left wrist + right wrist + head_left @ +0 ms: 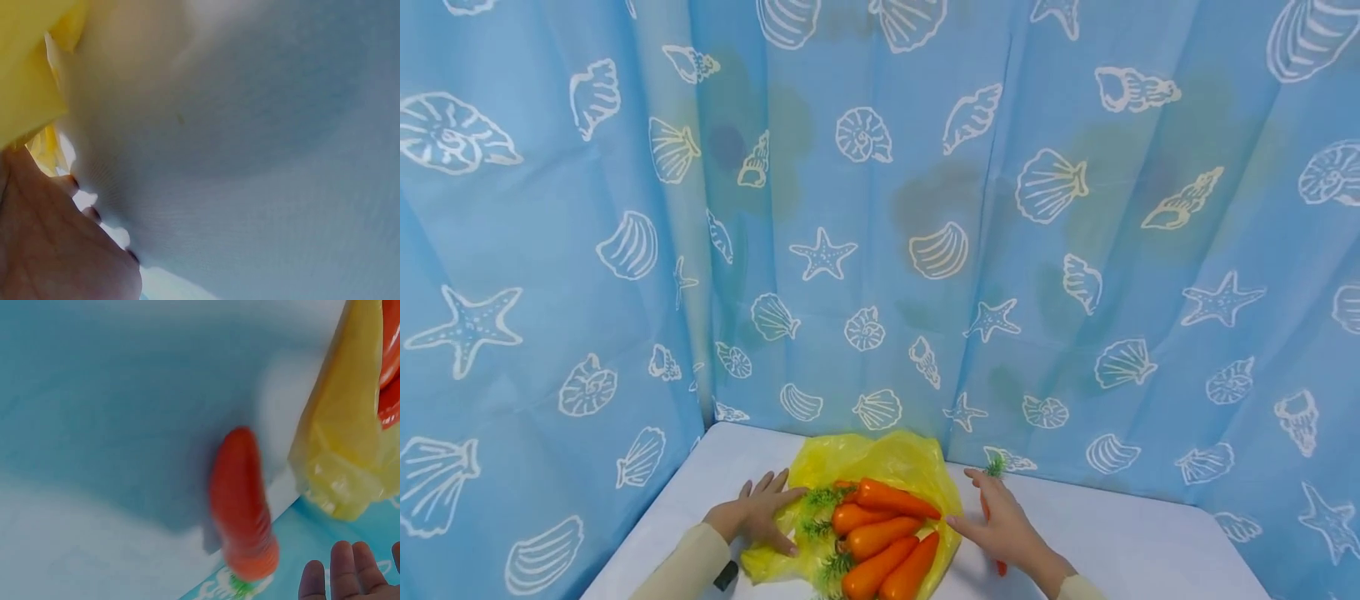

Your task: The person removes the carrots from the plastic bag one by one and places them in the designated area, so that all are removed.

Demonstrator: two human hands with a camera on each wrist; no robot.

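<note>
Several orange toy carrots (880, 537) with green leafy tops (835, 567) lie side by side on a crumpled yellow plastic bag (880, 454). At the bag's left edge my left hand (763, 510) rests with spread fingers; in the left wrist view yellow plastic (28, 75) hangs close by the palm (62, 244). My right hand (1003, 525) is to the right of the bag, fingers extended, over a separate carrot that it partly hides. The right wrist view shows this single carrot (240, 500) on the table, apart from the extended fingers (342, 569).
A white table (1120, 542) carries everything. Blue curtains (880, 208) printed with white shells and starfish stand close behind it and along the left. A small dark object (726, 575) shows beside the left wrist.
</note>
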